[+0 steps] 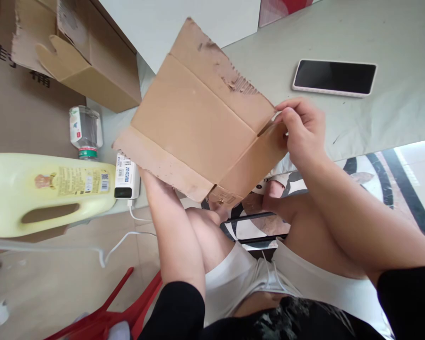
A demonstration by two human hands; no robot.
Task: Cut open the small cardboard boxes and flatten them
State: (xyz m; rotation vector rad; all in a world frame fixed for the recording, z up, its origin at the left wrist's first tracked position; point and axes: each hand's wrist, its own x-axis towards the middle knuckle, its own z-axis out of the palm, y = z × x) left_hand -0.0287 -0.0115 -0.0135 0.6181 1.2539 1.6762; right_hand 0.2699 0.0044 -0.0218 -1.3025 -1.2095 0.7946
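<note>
A brown cardboard piece [194,123] with creased flaps and torn, rough edges is tilted above the lap and the table's edge. At its right corner my right hand [304,130] pinches the edge between thumb and fingers, near a gap between two flaps. My left forearm reaches up under the lower left flap, and the cardboard hides my left hand and its fingers. The lower flap [257,163] bends downward on the right, with small print near its bottom end.
A phone [335,77] lies on the pale tablecloth [403,38] at the right. On the left are an open cardboard box [106,61], a clear bottle [85,127], a large yellow jug [7,193] and a white device [125,177] with a cable. A red chair [102,326] stands below.
</note>
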